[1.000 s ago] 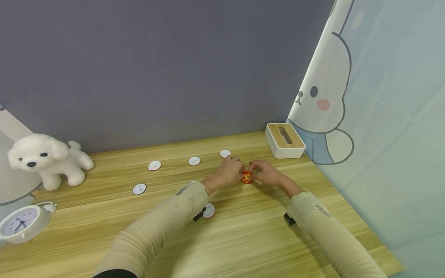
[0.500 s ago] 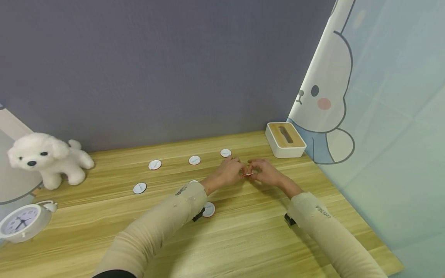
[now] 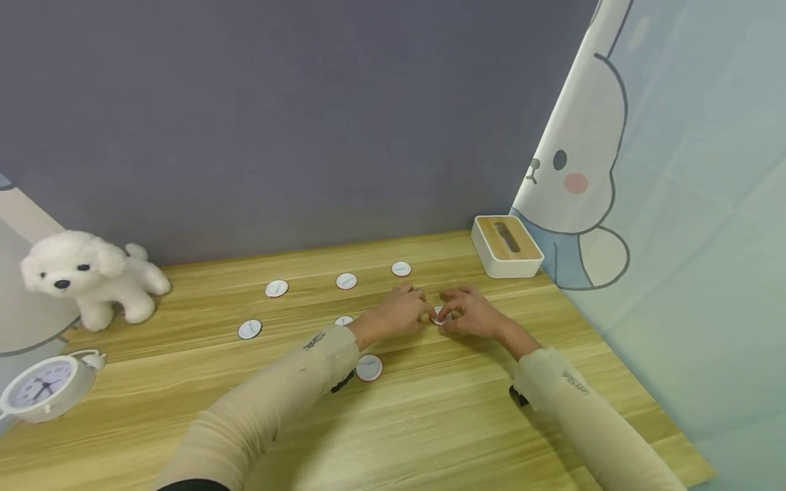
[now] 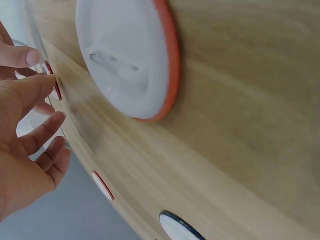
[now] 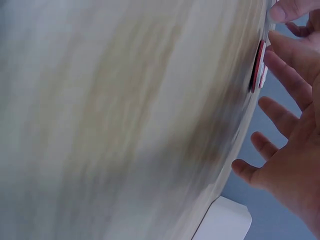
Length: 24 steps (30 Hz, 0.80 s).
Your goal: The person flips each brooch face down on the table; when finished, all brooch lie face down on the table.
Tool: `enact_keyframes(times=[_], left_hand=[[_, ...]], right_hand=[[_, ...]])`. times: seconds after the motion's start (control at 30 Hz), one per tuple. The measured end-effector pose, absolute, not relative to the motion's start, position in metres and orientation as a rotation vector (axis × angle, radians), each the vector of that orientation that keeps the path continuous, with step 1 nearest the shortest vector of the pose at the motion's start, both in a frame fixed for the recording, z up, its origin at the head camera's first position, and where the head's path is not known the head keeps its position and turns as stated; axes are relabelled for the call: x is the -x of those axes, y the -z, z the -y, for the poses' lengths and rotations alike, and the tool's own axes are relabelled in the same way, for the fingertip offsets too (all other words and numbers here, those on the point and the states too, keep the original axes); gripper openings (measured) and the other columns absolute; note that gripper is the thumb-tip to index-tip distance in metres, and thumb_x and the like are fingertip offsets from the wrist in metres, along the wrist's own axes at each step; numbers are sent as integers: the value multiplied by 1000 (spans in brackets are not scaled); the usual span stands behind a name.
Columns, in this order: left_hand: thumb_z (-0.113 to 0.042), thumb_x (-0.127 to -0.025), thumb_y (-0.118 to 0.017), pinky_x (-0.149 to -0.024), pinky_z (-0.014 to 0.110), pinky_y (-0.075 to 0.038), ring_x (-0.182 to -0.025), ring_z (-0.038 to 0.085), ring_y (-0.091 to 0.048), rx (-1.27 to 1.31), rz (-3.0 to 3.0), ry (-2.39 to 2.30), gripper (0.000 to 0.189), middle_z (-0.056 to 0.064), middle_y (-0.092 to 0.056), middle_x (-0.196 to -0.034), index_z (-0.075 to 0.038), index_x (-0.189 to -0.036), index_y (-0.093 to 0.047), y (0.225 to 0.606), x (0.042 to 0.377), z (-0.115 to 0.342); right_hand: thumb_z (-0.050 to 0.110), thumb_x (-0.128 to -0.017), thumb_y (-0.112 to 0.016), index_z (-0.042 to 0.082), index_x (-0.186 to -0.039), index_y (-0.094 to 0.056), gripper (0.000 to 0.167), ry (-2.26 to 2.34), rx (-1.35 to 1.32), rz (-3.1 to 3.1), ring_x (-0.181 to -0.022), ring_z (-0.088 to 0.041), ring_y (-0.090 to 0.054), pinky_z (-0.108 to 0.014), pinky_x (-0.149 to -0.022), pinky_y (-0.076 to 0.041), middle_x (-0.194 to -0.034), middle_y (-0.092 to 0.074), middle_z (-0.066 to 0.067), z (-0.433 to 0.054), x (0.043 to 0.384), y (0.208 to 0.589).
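A round pin-back button badge (image 3: 439, 315) lies on the wooden table between my hands, its white back up and a red edge showing in the wrist views. My left hand (image 3: 400, 311) is at the badge's left side, fingers loosely bent and tips right beside the rim. On the other side, my right hand (image 3: 471, 312) reaches over the badge, and a fingertip rests on its white back in the right wrist view. The other fingers of that hand are spread. A second badge (image 4: 127, 55), orange-edged with its pin visible, lies close to the left wrist camera.
Several more face-down badges lie about, such as a badge (image 3: 277, 288) at the back and a dark-edged badge (image 3: 250, 329) at left. A tissue box (image 3: 507, 247) stands back right. A plush dog (image 3: 92, 276) and an alarm clock (image 3: 49, 389) are at left.
The badge between my hands showed its red and yellow face, then was edge-on, and now lies white back up. My fingers have loosened and both hands have dropped slightly toward the table.
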<state>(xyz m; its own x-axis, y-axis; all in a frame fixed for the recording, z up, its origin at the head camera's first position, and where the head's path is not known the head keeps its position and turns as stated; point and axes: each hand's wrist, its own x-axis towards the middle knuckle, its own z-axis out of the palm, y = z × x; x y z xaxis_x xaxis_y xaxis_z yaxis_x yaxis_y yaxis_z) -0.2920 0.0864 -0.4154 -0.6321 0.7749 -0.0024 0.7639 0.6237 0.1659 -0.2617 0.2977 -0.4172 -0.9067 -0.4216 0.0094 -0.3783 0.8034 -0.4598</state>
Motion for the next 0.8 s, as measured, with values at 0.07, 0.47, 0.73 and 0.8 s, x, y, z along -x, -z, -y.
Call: enact_keyframes(times=[0.07,0.47,0.73,0.8], left_hand=[[-27,-95,-69,-103,48,-44,-113,23,-49,-1325,-2752,-173,32,3,-61,-133,-29,-127,-70,417,292,-85],[-31,-97,-66,-93,37,-41,-102,18,-45,-1316,-2745,-78,30,-1,-64,-125,-32,-127,-70,413,292,-82],[-39,-101,-58,-107,47,-42,-126,24,-50,-1315,-2723,-227,36,3,-60,-137,-23,-133,-66,396,293,-68],[-41,-103,-54,-111,50,-40,-134,29,-48,-1311,-2743,-292,41,7,-58,-142,-20,-136,-63,384,294,-54]], right_hand=[[26,-84,-78,18,-96,-80,15,671,634,-2903,-139,-54,-35,-71,-112,-22,-147,-52,-23,-299,260,418],[28,-86,-76,17,-102,-80,20,679,632,-2893,-138,-54,-33,-71,-110,-26,-149,-50,-22,-298,260,419],[27,-91,-70,9,-120,-72,34,631,705,-2951,-135,-53,-40,-72,-108,-29,-145,-53,-25,-302,252,413],[24,-92,-69,6,-123,-70,36,624,709,-2983,-135,-54,-40,-70,-109,-29,-144,-54,-25,-307,250,408]])
